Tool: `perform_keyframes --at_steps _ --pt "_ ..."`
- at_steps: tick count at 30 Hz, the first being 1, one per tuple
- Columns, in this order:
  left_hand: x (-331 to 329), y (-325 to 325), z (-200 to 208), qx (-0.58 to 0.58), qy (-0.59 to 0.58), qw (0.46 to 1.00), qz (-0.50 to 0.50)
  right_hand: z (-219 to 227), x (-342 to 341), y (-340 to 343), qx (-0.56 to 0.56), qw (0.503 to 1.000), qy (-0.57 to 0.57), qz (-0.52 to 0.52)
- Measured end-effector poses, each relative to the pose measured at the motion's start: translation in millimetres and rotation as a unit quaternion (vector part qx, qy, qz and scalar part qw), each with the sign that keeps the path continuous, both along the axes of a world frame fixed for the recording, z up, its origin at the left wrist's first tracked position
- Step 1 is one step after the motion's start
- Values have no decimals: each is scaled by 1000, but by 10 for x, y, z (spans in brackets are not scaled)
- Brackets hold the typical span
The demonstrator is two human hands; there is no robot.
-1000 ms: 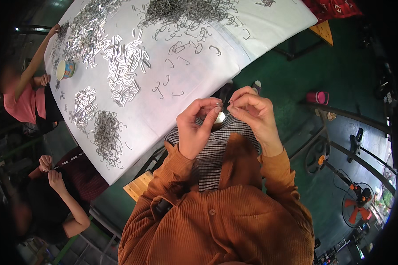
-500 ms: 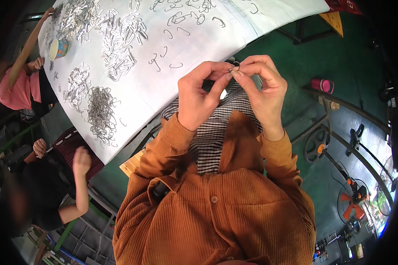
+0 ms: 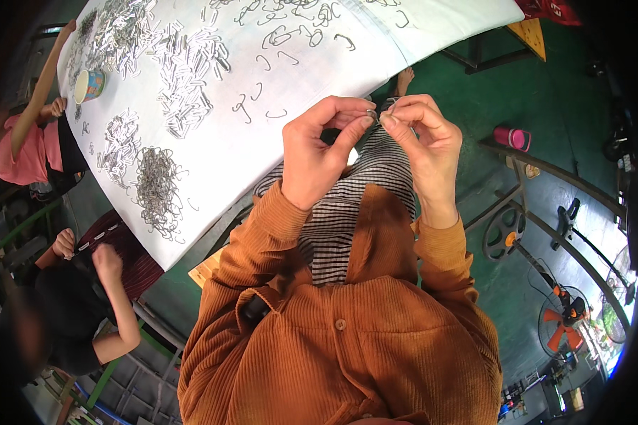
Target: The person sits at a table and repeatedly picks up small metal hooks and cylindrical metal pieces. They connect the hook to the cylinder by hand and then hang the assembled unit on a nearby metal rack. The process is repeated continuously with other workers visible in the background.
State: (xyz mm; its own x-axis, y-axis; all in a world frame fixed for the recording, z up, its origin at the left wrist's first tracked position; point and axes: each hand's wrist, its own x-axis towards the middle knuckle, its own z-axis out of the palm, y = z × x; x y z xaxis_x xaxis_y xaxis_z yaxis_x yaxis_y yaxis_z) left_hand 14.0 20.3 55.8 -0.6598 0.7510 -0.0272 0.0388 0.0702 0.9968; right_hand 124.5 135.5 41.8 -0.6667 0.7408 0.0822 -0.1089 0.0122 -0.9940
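Above my lap, my left hand (image 3: pixel 319 145) is closed in a pinch on a small grey metal piece (image 3: pixel 371 113), whose shape is mostly hidden by the fingertips. Close beside it, my right hand (image 3: pixel 429 145) pinches a thin bent wire (image 3: pixel 392 108) between thumb and fingers. A narrow gap separates the two sets of fingertips. On the white-covered table (image 3: pixel 223 166) ahead and to the left lie loose wire hooks (image 3: pixel 276 113). A tangled heap of wire hooks (image 3: pixel 157 195) sits near the table's corner, beside piles of short shiny metal strips (image 3: pixel 184 106).
A patterned paper cup (image 3: pixel 90 86) stands at the table's left side. Two people sit on the left, one in a pink top (image 3: pixel 28 152), one in black (image 3: pixel 67 319). To the right are a pink bottle (image 3: pixel 512 137), metal frames and a fan with orange blades (image 3: pixel 564 333).
My fingertips, together before, have drawn slightly apart, and the right hand's wire shows more. The person in black has moved one hand toward the other.
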Motion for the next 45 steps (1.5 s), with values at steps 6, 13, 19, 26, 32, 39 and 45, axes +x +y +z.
perform_keyframes --at_steps 6,13,19,26,32,39,45 --pt "-18 38 -35 19 14 1000 17 5 -24 9 -44 999 13 18" --pt "-52 36 -2 18 12 999 -31 -56 -104 -5 -3 998 59 7" --pt "-112 31 55 75 75 993 -47 152 -62 -86 42 995 91 -10" --pt "-722 -369 -143 35 145 986 77 305 87 -105 80 990 106 -36" --pt "-1245 -908 -413 -78 207 949 226 312 116 -84 106 990 82 -41" --pt "-1480 -1292 -777 -177 269 896 307 226 127 -62 155 984 30 -84" --pt "-1574 -1013 -738 -202 267 903 269 86 102 15 157 984 16 -81"
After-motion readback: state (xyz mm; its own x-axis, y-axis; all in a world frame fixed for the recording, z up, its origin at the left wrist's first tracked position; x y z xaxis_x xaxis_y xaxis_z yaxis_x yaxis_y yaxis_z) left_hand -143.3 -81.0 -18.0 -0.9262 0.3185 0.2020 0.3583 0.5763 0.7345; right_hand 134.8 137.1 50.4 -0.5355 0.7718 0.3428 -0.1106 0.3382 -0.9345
